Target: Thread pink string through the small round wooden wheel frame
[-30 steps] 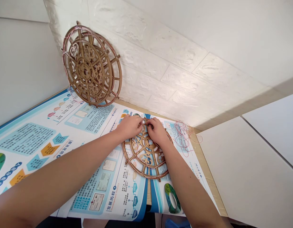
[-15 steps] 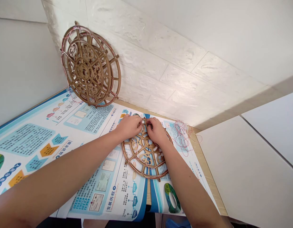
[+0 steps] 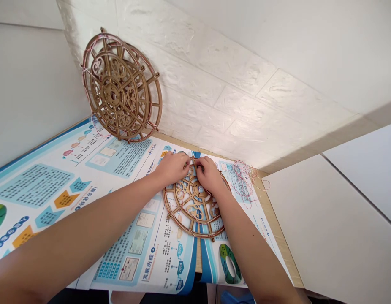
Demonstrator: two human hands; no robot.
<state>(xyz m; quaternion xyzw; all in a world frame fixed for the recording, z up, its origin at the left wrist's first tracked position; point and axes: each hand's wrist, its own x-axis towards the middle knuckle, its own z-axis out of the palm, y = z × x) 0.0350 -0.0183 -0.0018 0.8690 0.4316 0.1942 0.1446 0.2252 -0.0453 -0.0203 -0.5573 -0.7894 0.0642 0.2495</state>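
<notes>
A round, gold-brown openwork wheel frame [image 3: 192, 212] lies flat on the printed sheets, with thin red and white wire running along its ring. At its far rim, my left hand [image 3: 175, 168] is closed, fingertips pinched on the frame's edge. Just to the right, across a small gap, my right hand [image 3: 210, 173] has thumb and forefinger pressed together on the thin wire at the same rim. My fingers cover most of the exact gripping spots. The right hand and forearm hide part of the wheel's right side.
Several similar wheel frames [image 3: 119, 90] lean stacked against the white brick-pattern wall [image 3: 208, 76] at the back left. A loose tangle of red and white wire [image 3: 244, 179] lies right of my hands. Printed sheets [image 3: 119, 202] cover the wooden table; a white panel [image 3: 322, 211] borders the right.
Hardly anything differs. Both hands stay at the far rim with only tiny finger shifts, and the view has moved very slightly.
</notes>
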